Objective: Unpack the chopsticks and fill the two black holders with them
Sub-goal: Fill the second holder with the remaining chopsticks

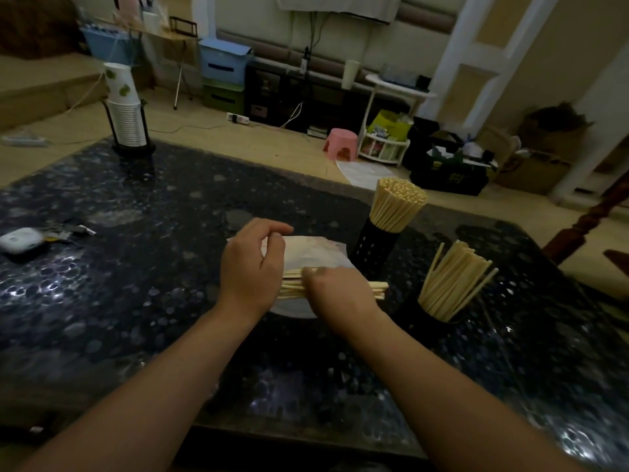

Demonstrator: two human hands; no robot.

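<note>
Head view: far holder (375,248) packed, near holder (429,318) part-filled; both hands' grip encloses the chopstick bundle (293,287)

Dark speckled table (136,301), two black holders (374,247), wrapper (316,250), cup stack (127,120)

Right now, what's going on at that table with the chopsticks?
A person is unpacking chopsticks on a dark table. Both hands are on a bundle of chopsticks lying across a white wrapper: the left hand is at one end by the wrapper, the right hand over the middle. The far holder is packed full. The near holder is only partly filled, its chopsticks leaning loosely.
</note>
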